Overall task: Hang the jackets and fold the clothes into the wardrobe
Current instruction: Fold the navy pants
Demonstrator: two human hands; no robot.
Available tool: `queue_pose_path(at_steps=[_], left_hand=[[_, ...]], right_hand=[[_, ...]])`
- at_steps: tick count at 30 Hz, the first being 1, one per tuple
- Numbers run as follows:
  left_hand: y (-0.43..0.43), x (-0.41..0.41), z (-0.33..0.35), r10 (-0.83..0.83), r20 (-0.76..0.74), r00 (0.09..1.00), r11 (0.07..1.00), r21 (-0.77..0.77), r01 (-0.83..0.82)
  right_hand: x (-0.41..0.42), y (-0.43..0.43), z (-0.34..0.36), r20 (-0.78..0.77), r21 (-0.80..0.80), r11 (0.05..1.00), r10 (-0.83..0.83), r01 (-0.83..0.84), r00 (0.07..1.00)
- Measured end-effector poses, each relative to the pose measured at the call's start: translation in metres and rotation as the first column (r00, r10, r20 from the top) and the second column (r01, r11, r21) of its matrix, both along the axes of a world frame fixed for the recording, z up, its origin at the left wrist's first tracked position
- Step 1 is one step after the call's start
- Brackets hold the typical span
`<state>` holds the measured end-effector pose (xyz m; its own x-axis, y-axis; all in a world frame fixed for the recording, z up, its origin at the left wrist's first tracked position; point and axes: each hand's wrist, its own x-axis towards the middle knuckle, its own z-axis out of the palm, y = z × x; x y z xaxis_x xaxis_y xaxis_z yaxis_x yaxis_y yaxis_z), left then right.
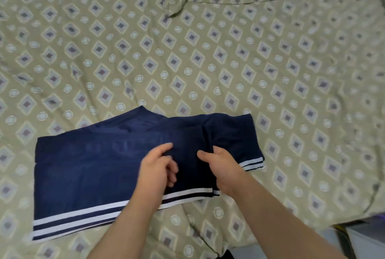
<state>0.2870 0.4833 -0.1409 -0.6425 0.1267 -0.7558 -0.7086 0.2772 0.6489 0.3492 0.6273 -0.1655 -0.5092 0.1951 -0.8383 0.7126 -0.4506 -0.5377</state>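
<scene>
Navy shirt (93,165) lies flat on the bed sheet (208,50), at the near edge of the bed, with two white stripes along the hem and the sleeve end. Its right part is folded over toward the middle.
Right hand (221,167): fingers tucked under the folded edge, thumb on top, clamped on the cloth.
Left hand (157,168): on the shirt's middle, fingers curled, thumb stretched out on the fabric. It is blurred, so cannot tell whether it pinches cloth or only rests.
Sheet is green with a diamond print, rumpled at the far side
</scene>
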Motion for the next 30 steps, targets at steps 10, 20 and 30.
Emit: queue_pose_path(at_steps=[10, 20, 30], left_hand=[[-0.055, -0.004, -0.063, -0.876, -0.13, 0.465, 0.324, -0.872, 0.366], [-0.056, -0.001, -0.066, -0.947, -0.074, 0.312, 0.215, -0.867, 0.449], [-0.047, -0.008, -0.05, -0.97, -0.113, 0.214, 0.229, -0.715, 0.66]], right_hand=[[0.018, 0.133, 0.006, 0.217, 0.555, 0.763, 0.251, -0.331, 0.943], [0.025, 0.129, 0.011, 0.128, 0.126, 0.983, 0.117, -0.133, 0.985], [-0.002, 0.078, 0.081, -0.102, -0.01, 0.988, 0.151, -0.153, 0.983]])
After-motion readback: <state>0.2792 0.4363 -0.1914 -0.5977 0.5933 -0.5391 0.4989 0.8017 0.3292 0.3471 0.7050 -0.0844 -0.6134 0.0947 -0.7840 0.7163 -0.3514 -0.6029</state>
